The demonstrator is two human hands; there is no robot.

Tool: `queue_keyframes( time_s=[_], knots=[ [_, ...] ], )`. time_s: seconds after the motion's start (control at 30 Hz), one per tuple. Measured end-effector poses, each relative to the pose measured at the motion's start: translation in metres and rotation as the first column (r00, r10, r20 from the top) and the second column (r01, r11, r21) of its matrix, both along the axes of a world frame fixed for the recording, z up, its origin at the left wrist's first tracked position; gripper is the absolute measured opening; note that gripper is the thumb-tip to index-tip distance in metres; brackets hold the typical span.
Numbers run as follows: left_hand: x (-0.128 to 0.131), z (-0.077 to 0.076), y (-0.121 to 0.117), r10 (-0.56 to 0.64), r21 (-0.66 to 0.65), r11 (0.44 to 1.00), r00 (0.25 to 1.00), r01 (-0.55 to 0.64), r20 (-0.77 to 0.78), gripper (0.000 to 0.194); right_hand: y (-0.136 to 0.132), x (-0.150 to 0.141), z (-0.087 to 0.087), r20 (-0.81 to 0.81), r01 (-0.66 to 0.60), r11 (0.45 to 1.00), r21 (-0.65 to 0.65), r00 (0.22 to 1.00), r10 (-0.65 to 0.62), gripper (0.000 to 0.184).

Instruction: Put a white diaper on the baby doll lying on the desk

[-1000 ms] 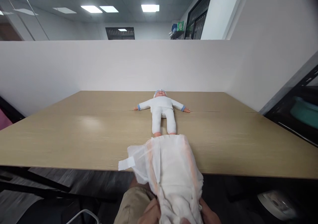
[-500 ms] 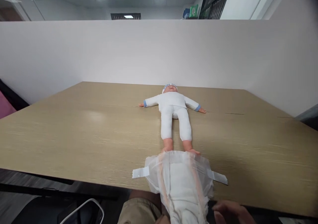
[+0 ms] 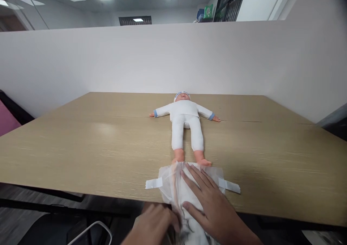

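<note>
An unfolded white diaper point(image 3: 173, 187) lies at the table's front edge, its lower end hanging over. Its two tape tabs are spread out to the sides. My right hand point(image 3: 208, 198) rests flat on the diaper's inner pad, fingers stretched toward the doll. At the diaper's lower left side, my left hand point(image 3: 157, 219) has its fingers curled, with the thumb against the diaper's edge; the fingertips are partly hidden. Just beyond the diaper lies a baby doll point(image 3: 184, 111) on its back, arms spread, in white clothes with blue cuffs and a cap. Its bare feet nearly touch the diaper.
The wooden table point(image 3: 81, 140) meets a white partition point(image 3: 135, 60) at the back. Below the front edge on the left are a dark seat point(image 3: 48, 230) and a white curved tube or cable point(image 3: 93, 227). Something pink point(image 3: 8, 122) stands at the far left.
My right hand has come up from below the table edge and now lies flat on the diaper. My left hand has risen into view beside it. The doll has stayed in place.
</note>
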State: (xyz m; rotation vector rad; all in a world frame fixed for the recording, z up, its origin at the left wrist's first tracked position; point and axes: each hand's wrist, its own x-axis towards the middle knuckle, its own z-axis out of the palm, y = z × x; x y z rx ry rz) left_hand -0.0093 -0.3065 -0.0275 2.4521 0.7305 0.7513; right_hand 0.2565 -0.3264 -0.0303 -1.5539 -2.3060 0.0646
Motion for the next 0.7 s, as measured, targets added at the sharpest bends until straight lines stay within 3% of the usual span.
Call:
queue_keyframes(
  time_s=[0.03,0.07,0.13,0.2,0.27,0.33,0.43,0.53,0.6,0.7],
  knots=[
    [-0.002,0.020,0.015,-0.088,-0.116,0.990,0.990,0.075,-0.107,0.028,0.000,0.000,0.001,0.001,0.001,1.000,-0.016,1.000,-0.001,0.076],
    [-0.003,0.039,0.033,-0.007,-0.143,0.989,0.983,-0.019,-0.181,0.021,-0.001,0.000,0.002,-0.001,0.003,1.000,-0.030,1.000,-0.003,0.075],
    [0.002,0.070,0.071,0.097,0.027,0.995,0.972,-0.093,-0.214,0.028,-0.001,-0.001,0.006,-0.012,0.007,0.999,-0.047,1.000,-0.007,0.074],
    [0.017,0.085,0.110,0.160,0.224,0.970,0.945,-0.097,-0.285,0.035,-0.002,-0.002,0.009,-0.024,0.012,0.999,-0.048,1.000,-0.013,0.072],
    [0.039,0.086,0.144,0.233,0.399,0.914,0.897,-0.071,-0.376,0.057,-0.002,-0.003,0.010,-0.031,0.016,0.999,-0.048,0.999,-0.018,0.071],
    [0.065,0.082,0.167,0.205,0.473,0.878,0.840,0.068,-0.502,0.079,-0.002,-0.002,0.009,-0.033,0.016,0.998,-0.053,0.999,-0.018,0.070],
    [0.097,0.077,0.183,0.088,0.476,0.822,0.756,0.313,-0.649,0.109,-0.001,-0.002,0.007,-0.040,0.015,0.998,-0.056,0.999,-0.017,0.070],
    [0.116,0.077,0.189,-0.018,0.449,0.756,0.702,0.476,-0.712,0.128,-0.001,-0.001,0.004,-0.040,0.018,0.999,-0.050,0.999,-0.021,0.071],
    [0.123,0.076,0.194,-0.081,0.441,0.721,0.698,0.534,-0.712,0.121,0.000,0.000,0.002,-0.029,0.018,0.999,-0.038,0.999,-0.019,0.073],
    [0.129,0.070,0.204,-0.212,0.457,0.658,0.729,0.599,-0.651,0.072,0.002,0.002,-0.001,-0.017,0.001,1.000,-0.026,1.000,-0.002,0.075]
  ],
)
